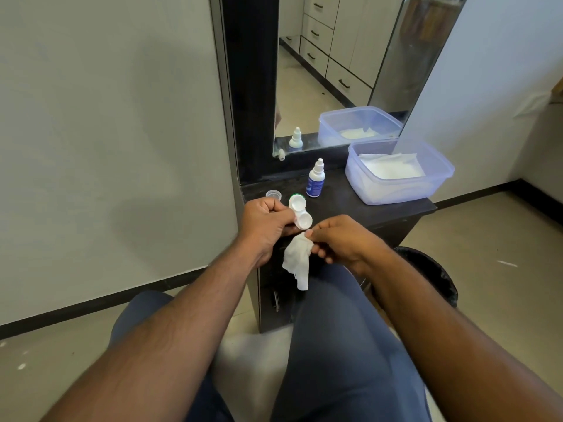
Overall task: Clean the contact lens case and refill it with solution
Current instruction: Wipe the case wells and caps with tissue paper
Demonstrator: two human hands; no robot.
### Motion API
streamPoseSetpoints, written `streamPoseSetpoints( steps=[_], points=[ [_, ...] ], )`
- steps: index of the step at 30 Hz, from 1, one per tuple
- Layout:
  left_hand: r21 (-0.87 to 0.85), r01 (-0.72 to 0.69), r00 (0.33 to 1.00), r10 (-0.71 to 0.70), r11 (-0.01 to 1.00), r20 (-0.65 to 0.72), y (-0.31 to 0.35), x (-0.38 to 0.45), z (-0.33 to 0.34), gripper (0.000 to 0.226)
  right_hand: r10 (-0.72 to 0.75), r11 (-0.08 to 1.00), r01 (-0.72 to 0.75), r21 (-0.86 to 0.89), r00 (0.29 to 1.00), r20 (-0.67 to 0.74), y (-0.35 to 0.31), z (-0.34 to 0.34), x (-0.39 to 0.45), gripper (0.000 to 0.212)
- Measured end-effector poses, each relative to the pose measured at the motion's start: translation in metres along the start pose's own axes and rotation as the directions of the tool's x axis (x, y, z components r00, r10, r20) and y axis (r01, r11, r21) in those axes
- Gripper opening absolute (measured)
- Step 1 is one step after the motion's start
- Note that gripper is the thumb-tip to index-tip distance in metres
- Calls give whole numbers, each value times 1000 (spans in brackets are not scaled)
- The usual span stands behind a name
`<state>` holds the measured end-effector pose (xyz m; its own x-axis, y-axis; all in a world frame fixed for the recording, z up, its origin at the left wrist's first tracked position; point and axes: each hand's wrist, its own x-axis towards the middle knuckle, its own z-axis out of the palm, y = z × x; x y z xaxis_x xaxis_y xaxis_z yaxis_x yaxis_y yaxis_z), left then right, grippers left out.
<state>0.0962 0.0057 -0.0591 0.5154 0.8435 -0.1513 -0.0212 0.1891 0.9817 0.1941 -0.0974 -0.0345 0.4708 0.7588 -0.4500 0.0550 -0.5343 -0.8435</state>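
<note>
Dark little table under a mirror, with the solution bottle standing near the back and a loose cap by its left edge. Risk as I see it: the lens case is only pinched at one side, out past the table edge, so a hard wipe could flick it to the floor. Left hand is curled, fingers clamped on the case. Right hand is closed on a crumpled tissue, held right up against the nearer well.
</note>
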Motion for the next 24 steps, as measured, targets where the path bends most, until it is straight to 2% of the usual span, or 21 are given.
streamPoseSetpoints(
  steps=[2,3,6,8,10,12,14,18,24],
  points=[
    [-48,14,1000,-13,999,23,1,0,1,29,-76,997,75,10,995,59,3,-12,-7,18],
    [-63,30,999,-28,998,33,1,1,0,29,-138,990,139,-8,989,45,3,-21,-10,16],
    [-59,112,989,-106,992,102,4,4,-1,22,-392,895,371,-249,919,-38,-4,-52,-16,10],
    [-7,154,974,-151,988,170,7,4,-2,15,-570,709,496,-501,822,6,-9,-63,-16,8],
    [29,179,956,-180,984,229,10,4,-3,15,-716,433,613,-661,679,161,-10,-64,-11,13],
    [45,200,941,-204,979,270,13,3,-3,16,-755,203,687,-697,564,335,-6,-58,-3,16],
    [56,215,930,-222,975,293,15,2,-5,16,-762,99,728,-679,494,419,-3,-49,2,16],
    [66,224,927,-233,972,294,15,3,-7,16,-766,56,760,-648,449,460,5,-34,4,17],
    [104,228,921,-249,968,299,13,7,-6,20,-746,106,758,-644,488,452,12,-37,6,27]
  ],
)
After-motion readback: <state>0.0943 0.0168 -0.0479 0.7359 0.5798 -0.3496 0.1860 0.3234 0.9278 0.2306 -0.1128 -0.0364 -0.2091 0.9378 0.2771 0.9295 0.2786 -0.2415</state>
